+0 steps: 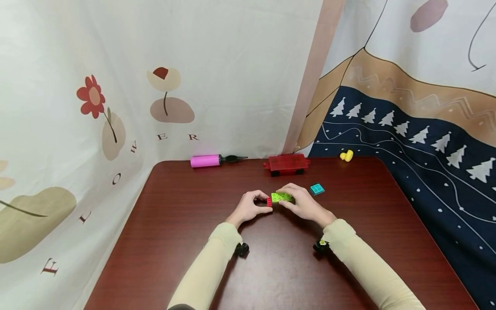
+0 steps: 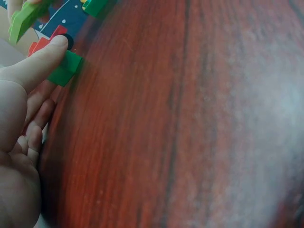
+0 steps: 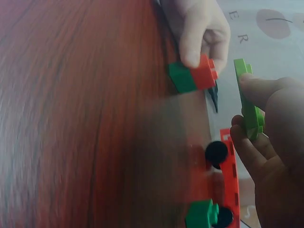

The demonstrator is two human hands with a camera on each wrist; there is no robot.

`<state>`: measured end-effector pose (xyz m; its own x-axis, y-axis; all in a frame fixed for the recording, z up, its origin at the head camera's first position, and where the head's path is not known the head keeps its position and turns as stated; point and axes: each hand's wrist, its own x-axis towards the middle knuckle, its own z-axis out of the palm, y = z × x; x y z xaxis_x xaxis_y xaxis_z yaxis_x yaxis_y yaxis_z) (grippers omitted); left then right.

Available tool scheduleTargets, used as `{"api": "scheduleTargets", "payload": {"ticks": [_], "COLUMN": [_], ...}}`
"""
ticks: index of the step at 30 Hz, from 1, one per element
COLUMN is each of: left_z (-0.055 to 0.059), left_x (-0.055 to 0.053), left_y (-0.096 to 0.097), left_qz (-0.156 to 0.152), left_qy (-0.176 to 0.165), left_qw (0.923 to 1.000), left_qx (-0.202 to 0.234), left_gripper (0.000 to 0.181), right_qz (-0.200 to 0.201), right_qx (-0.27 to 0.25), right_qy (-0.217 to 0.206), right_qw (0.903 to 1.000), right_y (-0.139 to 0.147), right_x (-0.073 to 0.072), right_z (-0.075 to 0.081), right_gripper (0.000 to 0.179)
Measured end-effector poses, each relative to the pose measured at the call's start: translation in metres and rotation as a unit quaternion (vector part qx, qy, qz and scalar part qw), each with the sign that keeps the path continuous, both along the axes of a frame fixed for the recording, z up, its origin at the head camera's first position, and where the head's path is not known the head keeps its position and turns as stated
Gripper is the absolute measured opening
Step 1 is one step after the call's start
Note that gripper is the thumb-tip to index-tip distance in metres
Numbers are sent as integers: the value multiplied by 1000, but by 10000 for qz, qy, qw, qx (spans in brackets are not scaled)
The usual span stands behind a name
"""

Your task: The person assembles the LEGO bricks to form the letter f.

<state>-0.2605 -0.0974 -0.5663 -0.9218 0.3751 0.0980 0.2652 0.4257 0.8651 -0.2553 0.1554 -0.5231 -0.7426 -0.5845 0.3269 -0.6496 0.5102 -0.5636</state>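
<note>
Over the middle of the table my left hand (image 1: 248, 207) pinches a small stack between thumb and fingers. The right wrist view shows it as a red brick (image 3: 203, 73) on top of a green brick (image 3: 182, 78). My right hand (image 1: 305, 206) holds a flat lime-green studded brick (image 1: 280, 197) by thumb and fingertips. In the right wrist view a gap separates the lime brick from the red one, and it stands slightly higher. Right of that hand lies a loose teal brick (image 1: 317, 189), studs up.
A red toy wagon (image 1: 288, 163) with black wheels stands at the table's back edge. Left of it lies a pink cylinder with a black tapered nozzle (image 1: 205, 161). A small yellow toy (image 1: 346, 156) sits at the back right. Printed cloth hangs behind and beside the table (image 1: 279, 275).
</note>
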Motion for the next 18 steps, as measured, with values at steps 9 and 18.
{"api": "scheduleTargets", "payload": {"ticks": [9, 18], "left_z": [-1, -2], "left_x": [-1, -2], "left_y": [1, 0], "left_qz": [24, 23], "left_qy": [7, 59], "left_qw": [10000, 10000], "left_qx": [-87, -46], "left_gripper": [34, 33], "right_qz": [153, 68], "right_qx": [75, 72], "right_qy": [-36, -88], "right_qw": [9998, 9999], "right_y": [-16, -23], "right_x": [1, 1], "right_z": [-6, -11], "right_gripper": [33, 33]}}
